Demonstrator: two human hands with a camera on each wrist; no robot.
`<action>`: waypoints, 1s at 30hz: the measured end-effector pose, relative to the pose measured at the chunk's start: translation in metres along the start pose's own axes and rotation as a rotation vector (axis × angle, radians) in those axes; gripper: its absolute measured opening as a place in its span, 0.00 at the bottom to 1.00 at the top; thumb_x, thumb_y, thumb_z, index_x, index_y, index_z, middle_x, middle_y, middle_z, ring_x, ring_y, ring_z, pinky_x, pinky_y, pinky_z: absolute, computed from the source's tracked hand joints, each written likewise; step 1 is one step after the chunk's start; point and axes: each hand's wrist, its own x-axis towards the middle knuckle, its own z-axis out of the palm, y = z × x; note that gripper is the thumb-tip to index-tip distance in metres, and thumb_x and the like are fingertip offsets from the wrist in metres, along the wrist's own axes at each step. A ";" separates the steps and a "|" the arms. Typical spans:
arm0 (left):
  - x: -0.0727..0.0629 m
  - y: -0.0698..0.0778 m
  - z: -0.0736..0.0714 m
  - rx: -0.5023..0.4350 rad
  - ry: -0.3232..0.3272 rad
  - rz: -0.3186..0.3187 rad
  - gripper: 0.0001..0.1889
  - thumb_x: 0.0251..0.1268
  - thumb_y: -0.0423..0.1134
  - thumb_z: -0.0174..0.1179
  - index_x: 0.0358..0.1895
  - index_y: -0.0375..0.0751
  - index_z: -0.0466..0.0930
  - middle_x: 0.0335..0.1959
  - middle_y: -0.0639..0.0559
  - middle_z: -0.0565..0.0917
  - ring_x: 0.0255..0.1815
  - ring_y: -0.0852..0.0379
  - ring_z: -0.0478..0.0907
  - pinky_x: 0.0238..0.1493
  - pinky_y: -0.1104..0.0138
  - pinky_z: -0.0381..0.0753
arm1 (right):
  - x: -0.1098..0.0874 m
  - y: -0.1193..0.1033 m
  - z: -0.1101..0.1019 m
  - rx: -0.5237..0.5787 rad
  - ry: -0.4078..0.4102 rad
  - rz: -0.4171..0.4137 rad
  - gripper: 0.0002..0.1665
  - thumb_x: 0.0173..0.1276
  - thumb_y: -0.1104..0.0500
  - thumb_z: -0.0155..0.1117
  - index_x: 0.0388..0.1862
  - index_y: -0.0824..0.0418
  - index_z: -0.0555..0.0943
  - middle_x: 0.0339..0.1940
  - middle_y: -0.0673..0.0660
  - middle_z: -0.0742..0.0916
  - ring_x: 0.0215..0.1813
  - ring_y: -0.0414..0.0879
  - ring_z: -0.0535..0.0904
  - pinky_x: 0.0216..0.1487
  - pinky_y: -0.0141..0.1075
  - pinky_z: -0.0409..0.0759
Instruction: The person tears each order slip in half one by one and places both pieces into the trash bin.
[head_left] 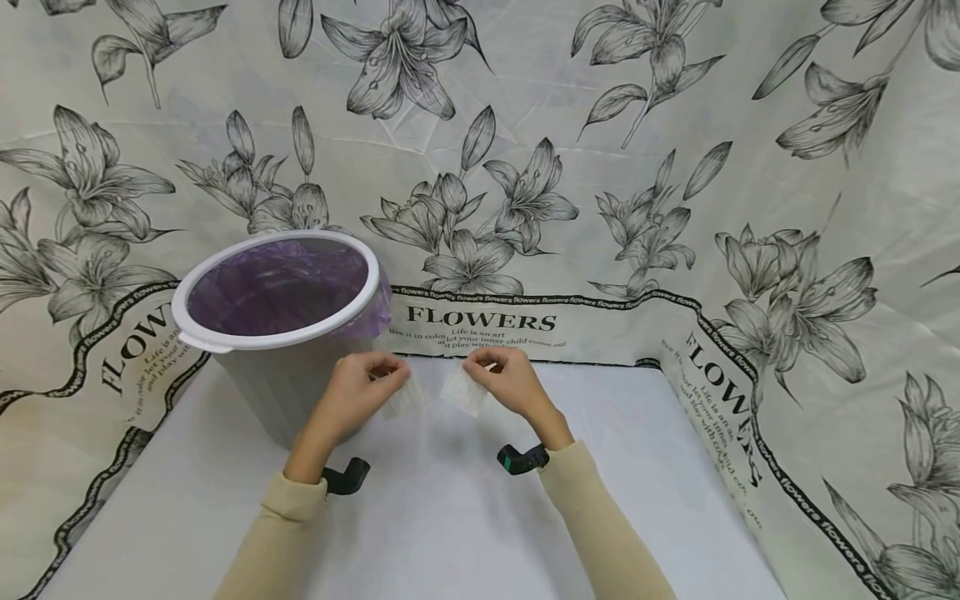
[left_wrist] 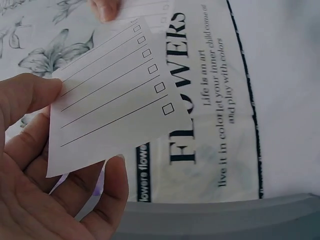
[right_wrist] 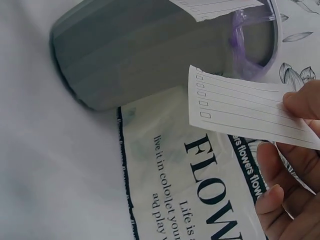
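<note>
My left hand [head_left: 367, 387] pinches a white piece of lined paper [left_wrist: 112, 100] between thumb and fingers. Ruled lines and a row of small checkboxes are printed on it. A second piece of lined paper [right_wrist: 240, 107], also with checkboxes, is pinched in my right hand [head_left: 512, 382]; its upper edge looks uneven, as if torn. Both pieces are held up above the table with a gap between them. The left hand is close beside the grey bin [head_left: 273, 379], overlapping its side in the head view.
The bin has a white rim [head_left: 367, 292] and a purple bag [head_left: 247, 287] lining it, and stands at the left on a white table [head_left: 450, 517]. Flower-printed cloth [head_left: 480, 329] hangs behind and along the sides of the table.
</note>
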 end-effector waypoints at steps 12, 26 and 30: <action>0.011 0.035 -0.027 0.086 0.018 0.165 0.05 0.68 0.36 0.68 0.40 0.37 0.89 0.36 0.46 0.91 0.39 0.50 0.88 0.46 0.53 0.86 | 0.021 -0.025 -0.003 -0.016 -0.040 -0.062 0.08 0.74 0.56 0.67 0.43 0.58 0.89 0.44 0.55 0.91 0.41 0.49 0.85 0.41 0.37 0.84; 0.021 0.065 -0.068 0.190 0.026 0.267 0.04 0.68 0.34 0.68 0.41 0.38 0.90 0.36 0.47 0.91 0.41 0.50 0.87 0.44 0.53 0.86 | 0.054 -0.053 -0.016 -0.075 -0.097 -0.158 0.09 0.75 0.56 0.66 0.44 0.60 0.89 0.39 0.56 0.90 0.39 0.45 0.84 0.39 0.38 0.83; 0.023 0.067 -0.080 0.218 0.039 0.257 0.04 0.69 0.35 0.67 0.41 0.39 0.90 0.37 0.48 0.91 0.41 0.50 0.87 0.44 0.53 0.86 | 0.063 -0.062 -0.020 -0.081 -0.124 -0.163 0.09 0.75 0.56 0.66 0.45 0.60 0.88 0.38 0.56 0.90 0.38 0.49 0.84 0.38 0.36 0.81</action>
